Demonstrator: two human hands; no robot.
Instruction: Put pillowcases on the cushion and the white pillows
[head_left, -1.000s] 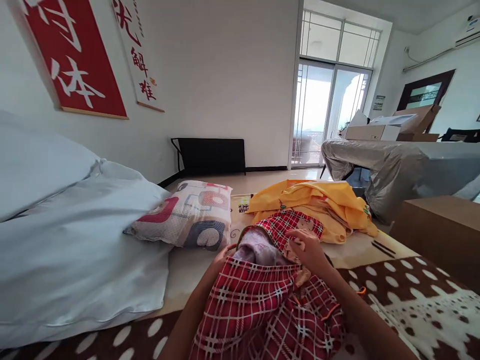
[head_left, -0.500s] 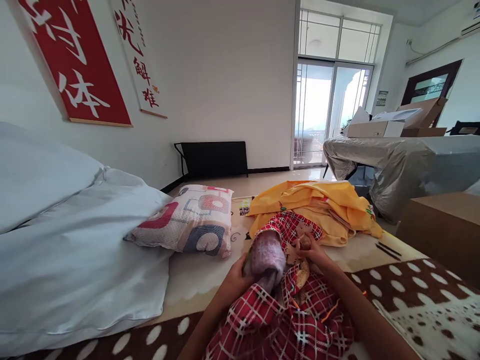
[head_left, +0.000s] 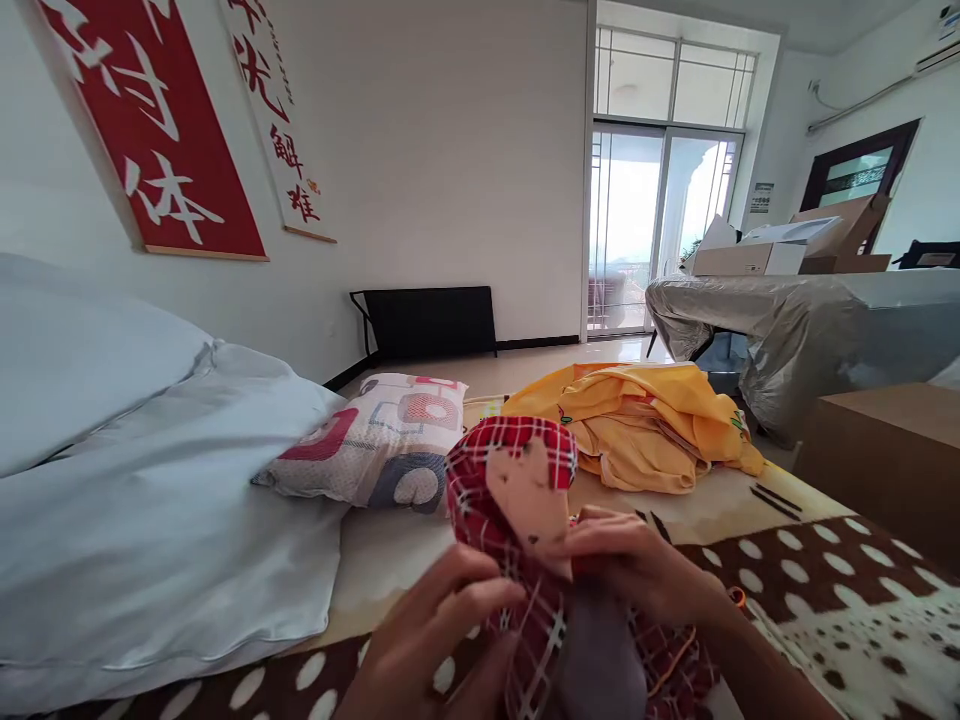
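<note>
A red plaid cloth [head_left: 480,480] with a tan patch [head_left: 529,500] on it stands raised between my hands. My right hand [head_left: 645,570] pinches the lower right edge of the tan patch. My left hand [head_left: 450,620] is at the cloth's left side, its fingers curled and spread apart, blurred by motion; no grip on the cloth shows. Below my right hand is a smooth grey-purple piece [head_left: 604,655], partly covered by plaid cloth. An orange cord [head_left: 675,660] lies over the plaid at the lower right.
A patterned pillow [head_left: 382,440] and large white pillows [head_left: 187,500] are at the left. A yellow cloth [head_left: 637,420] lies ahead. Two dark sticks [head_left: 776,502] rest on the bed sheet beside a brown dotted blanket [head_left: 795,570]. A cardboard box [head_left: 885,460] stands at the right.
The plaid cloth has been raised and turned, its tan patch now facing up. The pale furry part is no longer visible. My left hand has moved down and left, off that part.
</note>
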